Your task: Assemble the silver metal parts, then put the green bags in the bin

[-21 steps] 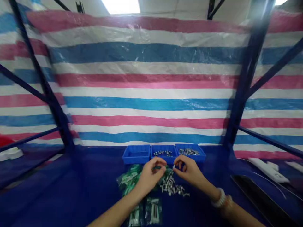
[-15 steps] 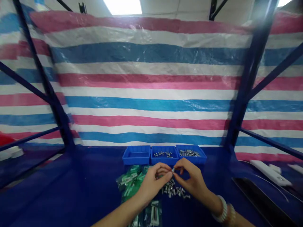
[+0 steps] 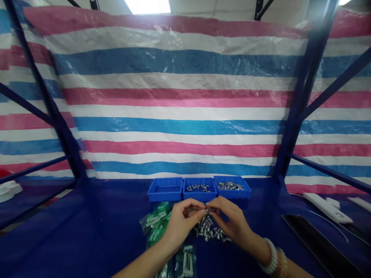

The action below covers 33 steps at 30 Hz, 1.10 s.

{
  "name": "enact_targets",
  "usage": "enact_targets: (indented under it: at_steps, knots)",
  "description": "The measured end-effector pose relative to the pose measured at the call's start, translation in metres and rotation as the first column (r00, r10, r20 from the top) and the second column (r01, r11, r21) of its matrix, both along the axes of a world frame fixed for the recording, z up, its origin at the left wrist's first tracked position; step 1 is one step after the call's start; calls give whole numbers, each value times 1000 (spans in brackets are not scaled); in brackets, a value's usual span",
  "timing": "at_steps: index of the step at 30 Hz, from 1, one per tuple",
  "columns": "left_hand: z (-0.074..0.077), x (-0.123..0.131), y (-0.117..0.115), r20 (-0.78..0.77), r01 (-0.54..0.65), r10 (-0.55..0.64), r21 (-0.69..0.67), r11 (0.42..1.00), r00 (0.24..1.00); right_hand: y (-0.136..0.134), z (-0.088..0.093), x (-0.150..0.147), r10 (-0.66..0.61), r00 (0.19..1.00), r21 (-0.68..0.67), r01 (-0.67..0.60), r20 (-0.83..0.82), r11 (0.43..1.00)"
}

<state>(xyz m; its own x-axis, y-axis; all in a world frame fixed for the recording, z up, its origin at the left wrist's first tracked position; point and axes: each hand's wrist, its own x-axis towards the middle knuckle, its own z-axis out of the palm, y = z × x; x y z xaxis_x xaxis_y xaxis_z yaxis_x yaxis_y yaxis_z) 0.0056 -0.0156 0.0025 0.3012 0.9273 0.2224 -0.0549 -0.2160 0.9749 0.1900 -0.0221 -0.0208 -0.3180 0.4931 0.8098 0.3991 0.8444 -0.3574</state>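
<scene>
My left hand [image 3: 181, 222] and my right hand [image 3: 230, 221] meet fingertip to fingertip above a heap of small silver metal parts [image 3: 209, 229] on the blue table. Both hands pinch one small silver part [image 3: 206, 210] between them. Green plastic packets [image 3: 156, 224] of similar parts lie under and beside my left hand, and two more packets [image 3: 182, 264] lie close to my left forearm. Three blue bins sit just behind the hands: the left bin [image 3: 165, 190] looks bare inside, the middle bin [image 3: 199, 188] and the right bin [image 3: 232, 187] hold silver parts.
A striped pink, white and blue tarp [image 3: 179, 100] hangs behind the bins. Dark blue rack posts [image 3: 298, 100] stand at both sides. A black flat tray [image 3: 315, 243] and white objects [image 3: 327, 206] lie on the right; another white object [image 3: 8, 189] lies at far left.
My hands came together over the heap, and their fingertips now touch around the small silver part. The view shifted slightly.
</scene>
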Motion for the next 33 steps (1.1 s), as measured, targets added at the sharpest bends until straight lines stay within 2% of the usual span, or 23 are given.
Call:
enact_targets:
  at_steps: [4,12,14,16,18,19,21,24,25,27,29,31,32,33]
  knots:
    - [1,0,-1,-5,-7,8,20,1000,1000,0,1,1,27,999,27,-28,19,999]
    - [5,1,-6,3,0,0,59,998,1000,-11,10,3,19,999,-48,-16,47,999]
    - [6,2,-7,-3,17,-17,64,998,1000,-15,13,3,43,999,-99,-41,12,994]
    - [6,2,-9,-22,31,-29,94,995,999,-17,14,2,68,994,-223,-84,-80,971]
    - [6,3,-11,-49,38,-30,166,985,998,-17,14,-2,99,967,-401,-190,-237,896]
    - [5,3,-12,-62,36,-23,218,975,998,-16,13,-4,119,934,-482,-279,-336,831]
    - [4,4,-13,-85,32,-4,339,940,996,-14,9,-9,141,821,-570,-497,-553,654]
    - [1,5,-13,-99,15,38,483,876,994,-11,1,-17,91,615,-540,-745,-783,392]
    - [0,5,-13,-102,3,56,501,865,993,-11,-2,-19,65,574,-526,-785,-816,328]
    - [-2,6,-14,-117,-20,90,500,866,989,-11,-8,-23,24,540,-521,-822,-841,232]
    - [-2,7,-15,-151,-30,117,485,874,982,-12,-12,-25,-3,556,-548,-819,-831,171]
    - [2,7,-12,-209,-22,144,497,867,967,-12,-14,-26,6,610,-601,-783,-793,164]
    - [6,8,-8,-240,-16,161,513,859,957,-11,-15,-24,29,662,-643,-737,-749,207]
    - [10,8,-2,-269,-8,177,530,848,947,-8,-15,-22,50,724,-686,-671,-688,282]
